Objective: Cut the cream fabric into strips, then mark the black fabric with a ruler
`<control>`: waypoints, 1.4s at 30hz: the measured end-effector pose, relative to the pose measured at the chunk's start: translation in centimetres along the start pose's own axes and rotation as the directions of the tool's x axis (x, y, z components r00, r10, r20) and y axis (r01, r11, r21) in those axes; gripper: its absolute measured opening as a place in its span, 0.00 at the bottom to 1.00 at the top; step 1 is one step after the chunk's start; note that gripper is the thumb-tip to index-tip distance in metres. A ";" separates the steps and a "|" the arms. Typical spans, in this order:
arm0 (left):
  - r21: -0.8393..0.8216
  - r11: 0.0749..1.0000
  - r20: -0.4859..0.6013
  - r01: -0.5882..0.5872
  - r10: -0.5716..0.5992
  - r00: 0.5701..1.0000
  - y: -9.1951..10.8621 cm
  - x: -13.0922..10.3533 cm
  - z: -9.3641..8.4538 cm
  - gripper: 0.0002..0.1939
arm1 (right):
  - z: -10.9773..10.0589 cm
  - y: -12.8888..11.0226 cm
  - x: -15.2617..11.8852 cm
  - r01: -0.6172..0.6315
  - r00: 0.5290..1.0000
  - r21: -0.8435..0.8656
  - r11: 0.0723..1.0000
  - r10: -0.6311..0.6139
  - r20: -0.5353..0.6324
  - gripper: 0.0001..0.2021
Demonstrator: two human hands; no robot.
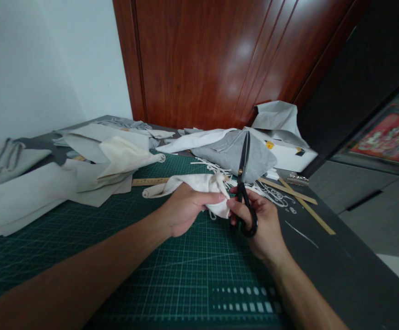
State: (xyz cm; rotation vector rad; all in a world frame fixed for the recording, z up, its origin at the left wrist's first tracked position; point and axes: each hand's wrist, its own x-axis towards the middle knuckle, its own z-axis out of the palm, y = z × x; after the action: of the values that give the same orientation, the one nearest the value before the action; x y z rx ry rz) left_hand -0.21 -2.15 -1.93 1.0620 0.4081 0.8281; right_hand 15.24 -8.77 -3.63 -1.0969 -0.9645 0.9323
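Though scissors (241, 174) show, ruler markings (151, 182) blur.

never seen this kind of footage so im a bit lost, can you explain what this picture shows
No machine shows here: a camera worn on a person's head looks forward and down at that person's two bare hands. The left hand grips a rolled white cloth. The right hand holds black scissors, blades pointing away, and touches the cloth's end. Underneath is a green cutting mat on a dark table. Nearby lie pale fabric pieces, thin white strips, a ruler and yellowish sticks.
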 end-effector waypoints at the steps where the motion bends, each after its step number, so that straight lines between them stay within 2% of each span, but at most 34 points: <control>1: 0.017 1.000 0.047 -0.006 0.005 0.999 0.1 0.0 -0.1 0.13 | -0.1 0.0 0.0 -0.007 1.000 0.015 1.000 0.007 0.017 0.15; 4: 0.050 0.999 0.136 -0.003 -0.004 0.991 0.3 -0.1 -0.1 0.11 | -0.3 0.1 0.0 -0.020 0.997 0.037 0.999 0.017 0.076 0.14; 10: 0.054 0.998 0.162 0.017 -0.026 0.987 0.5 -0.3 0.1 0.11 | -0.2 0.4 -0.3 0.005 0.991 0.014 1.000 -0.007 0.130 0.12; 14: 0.063 0.997 0.143 0.043 -0.052 0.988 0.5 -0.2 0.0 0.14 | 0.1 0.3 -0.2 0.020 0.992 0.006 1.000 -0.020 0.125 0.12; 17: 0.067 0.997 0.084 0.034 -0.040 0.996 0.4 -0.1 0.0 0.13 | 0.1 0.1 -0.2 0.015 0.995 0.000 1.000 -0.015 0.098 0.15; 22: 0.086 0.995 -0.045 -0.049 0.053 0.998 0.1 -0.1 0.3 0.10 | 0.1 -0.2 -0.2 0.011 0.994 -0.052 0.999 -0.005 0.112 0.18; 27: 0.144 0.982 -0.053 -0.120 0.129 0.990 0.1 0.0 0.3 0.07 | 0.0 -0.1 -0.2 -0.003 0.995 -0.033 0.999 0.006 0.103 0.18; 31: 0.211 0.959 -0.120 -0.187 0.215 0.969 0.1 -0.1 0.4 0.06 | 0.2 0.0 -0.2 0.002 0.997 -0.039 0.999 0.001 0.082 0.16; 36: 0.333 0.915 -0.120 -0.226 0.279 0.953 0.2 -0.4 0.8 0.02 | 0.9 -0.1 -0.5 0.046 0.996 -0.110 0.993 -0.037 0.079 0.16; 42: 0.444 0.852 -0.181 -0.278 0.389 0.903 1.2 -0.4 0.5 0.05 | 1.2 0.1 -1.3 0.063 0.995 -0.132 0.989 -0.052 0.085 0.17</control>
State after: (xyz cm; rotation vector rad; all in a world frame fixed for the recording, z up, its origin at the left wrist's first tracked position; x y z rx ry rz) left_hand -0.66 -2.49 -0.69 1.4454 0.6534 1.2453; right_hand 13.72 -9.64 -3.76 -1.1447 -1.1339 0.8809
